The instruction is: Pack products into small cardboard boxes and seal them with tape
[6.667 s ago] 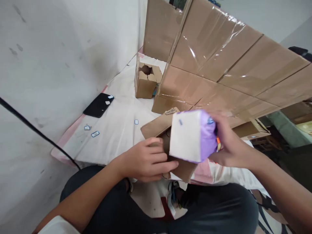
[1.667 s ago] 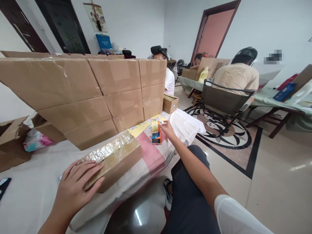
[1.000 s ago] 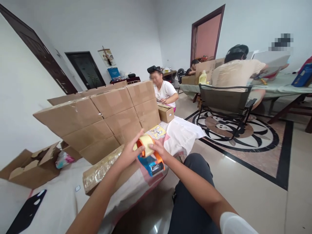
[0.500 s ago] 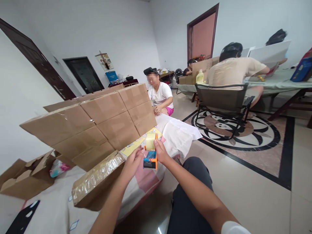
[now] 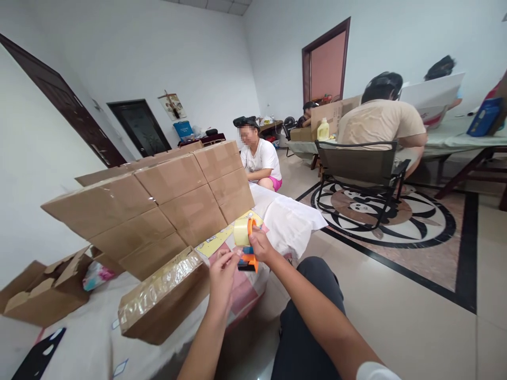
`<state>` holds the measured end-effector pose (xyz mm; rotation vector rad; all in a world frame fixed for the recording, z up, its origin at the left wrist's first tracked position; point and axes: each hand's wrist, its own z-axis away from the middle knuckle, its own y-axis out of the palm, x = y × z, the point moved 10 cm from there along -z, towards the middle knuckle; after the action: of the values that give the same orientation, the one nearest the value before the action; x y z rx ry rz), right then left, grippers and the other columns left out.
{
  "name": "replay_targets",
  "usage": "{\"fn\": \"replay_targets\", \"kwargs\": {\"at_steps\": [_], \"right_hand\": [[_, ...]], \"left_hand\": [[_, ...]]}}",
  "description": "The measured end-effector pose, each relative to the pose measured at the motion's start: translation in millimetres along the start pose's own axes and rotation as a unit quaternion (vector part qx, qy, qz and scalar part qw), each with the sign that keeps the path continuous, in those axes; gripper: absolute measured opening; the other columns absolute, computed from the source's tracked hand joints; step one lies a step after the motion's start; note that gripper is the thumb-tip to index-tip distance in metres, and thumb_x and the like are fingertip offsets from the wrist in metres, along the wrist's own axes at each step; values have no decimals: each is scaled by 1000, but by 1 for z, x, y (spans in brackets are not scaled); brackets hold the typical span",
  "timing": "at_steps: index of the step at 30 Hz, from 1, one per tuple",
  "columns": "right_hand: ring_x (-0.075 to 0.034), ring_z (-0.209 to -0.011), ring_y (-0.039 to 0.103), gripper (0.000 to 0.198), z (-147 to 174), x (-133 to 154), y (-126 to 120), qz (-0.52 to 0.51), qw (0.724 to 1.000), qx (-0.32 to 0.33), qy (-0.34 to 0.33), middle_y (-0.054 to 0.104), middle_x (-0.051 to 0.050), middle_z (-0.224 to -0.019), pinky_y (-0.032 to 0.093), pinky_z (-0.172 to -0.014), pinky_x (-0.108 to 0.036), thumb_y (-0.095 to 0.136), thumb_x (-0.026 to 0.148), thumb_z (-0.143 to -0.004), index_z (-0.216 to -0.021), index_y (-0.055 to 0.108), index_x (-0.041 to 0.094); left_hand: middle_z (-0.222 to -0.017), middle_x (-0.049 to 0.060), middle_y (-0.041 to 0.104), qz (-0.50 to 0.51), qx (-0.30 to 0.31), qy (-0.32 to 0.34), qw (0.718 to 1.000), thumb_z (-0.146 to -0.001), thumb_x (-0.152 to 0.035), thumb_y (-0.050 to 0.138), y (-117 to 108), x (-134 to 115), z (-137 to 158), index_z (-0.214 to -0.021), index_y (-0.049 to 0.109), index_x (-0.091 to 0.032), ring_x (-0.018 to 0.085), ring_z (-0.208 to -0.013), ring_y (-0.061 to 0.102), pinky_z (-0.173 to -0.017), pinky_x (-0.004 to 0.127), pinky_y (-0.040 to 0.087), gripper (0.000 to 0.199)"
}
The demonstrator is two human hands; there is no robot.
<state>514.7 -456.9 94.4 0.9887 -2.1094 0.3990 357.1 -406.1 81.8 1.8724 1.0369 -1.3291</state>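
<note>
My right hand [image 5: 261, 245] is closed around an orange and blue tape dispenser [image 5: 249, 261] that carries a wide roll of yellowish clear tape [image 5: 241, 233]. Beside the dispenser's lower part, my left hand [image 5: 224, 266] has its thumb and fingertips pinched together. What lies in that pinch is too small to make out; it is close to where the tape would leave the roll. To the left of my hands lies a cardboard box [image 5: 164, 295] with shiny tape strips along its top face.
Stacked cardboard boxes [image 5: 190, 203] stand behind my hands on the cloth-covered surface [image 5: 89, 338]. An open carton [image 5: 47, 295] sits at the far left. Beyond the stack a person [image 5: 263, 161] in white crouches; another sits in a folding chair [image 5: 358, 166] at the right.
The dispenser has turned slightly in my right hand. My left hand has shifted right and its fingertips have drawn into a pinch. The view has tilted a little.
</note>
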Motion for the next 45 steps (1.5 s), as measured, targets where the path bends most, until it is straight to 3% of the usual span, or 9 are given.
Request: {"fn": "replay_targets", "kwargs": {"at_steps": [3, 7, 12, 16, 19, 24, 31, 45], "right_hand": [[-19, -63, 47, 63, -2, 5, -1, 8, 999, 19, -28, 49, -2, -57, 42, -74, -38, 35, 74, -92, -53, 41, 25], [-18, -61, 42, 62, -3, 3, -10, 9, 1000, -10, -22, 42, 0, -54, 39, -71, -36, 34, 71, -94, -53, 36, 25], [-16, -60, 40, 58, -9, -12, -33, -15, 995, -92, 32, 42, 0, -59, 35, -61, -32, 31, 70, -95, -59, 39, 24], [-14, -56, 38, 56, -10, -26, -48, -48, 986, -140, 78, 42, 2, -59, 34, -54, -29, 32, 70, -94, -64, 42, 24], [-14, -56, 43, 56, -8, -28, -45, -77, 984, -131, 93, 47, 1, -60, 37, -55, -28, 36, 69, -94, -65, 47, 22], [-14, -57, 48, 57, -4, -20, -39, -132, 976, -133, 111, 54, 0, -62, 43, -57, -28, 39, 70, -92, -70, 56, 20], [-16, -65, 50, 61, 2, -13, -42, -99, 974, -161, 125, 55, -1, -63, 45, -63, -30, 46, 78, -84, -66, 55, 21], [-20, -72, 56, 62, 11, -15, -38, -103, 964, -190, 155, 56, -1, -63, 47, -65, -31, 47, 81, -81, -68, 57, 21]], "left_hand": [[-81, 2, 55, 24, -4, -30, 999, -66, -48, 85, 3, -1, 5, -70, 74, -15, 16, -82, 54, -78, 27, 47, 35], [-75, 1, 56, 1, -26, -59, 998, -63, -49, 85, 2, 4, 11, -68, 75, -15, 15, -77, 52, -73, 27, 45, 36], [-78, 2, 58, -6, -9, -80, 997, -67, -46, 82, 11, 7, 30, -69, 76, -16, 16, -81, 54, -76, 26, 45, 31], [-72, 2, 53, -31, -15, -73, 997, -64, -50, 83, 10, 6, 43, -60, 72, -15, 15, -74, 51, -66, 25, 41, 36], [-70, 2, 56, -60, -24, -73, 995, -64, -53, 81, 3, 11, 45, -59, 71, -16, 15, -73, 51, -65, 25, 39, 38], [-65, 2, 62, -104, 18, -87, 991, -68, -59, 77, 1, 25, 42, -65, 75, -16, 16, -67, 51, -61, 26, 37, 43], [-65, 4, 66, -122, 0, -109, 987, -66, -67, 76, -6, 48, 35, -69, 78, -15, 18, -68, 55, -62, 26, 41, 52], [-62, 2, 63, -109, -3, -77, 991, -69, -64, 76, -12, 51, 34, -67, 76, -15, 16, -64, 53, -61, 25, 40, 49]]}}
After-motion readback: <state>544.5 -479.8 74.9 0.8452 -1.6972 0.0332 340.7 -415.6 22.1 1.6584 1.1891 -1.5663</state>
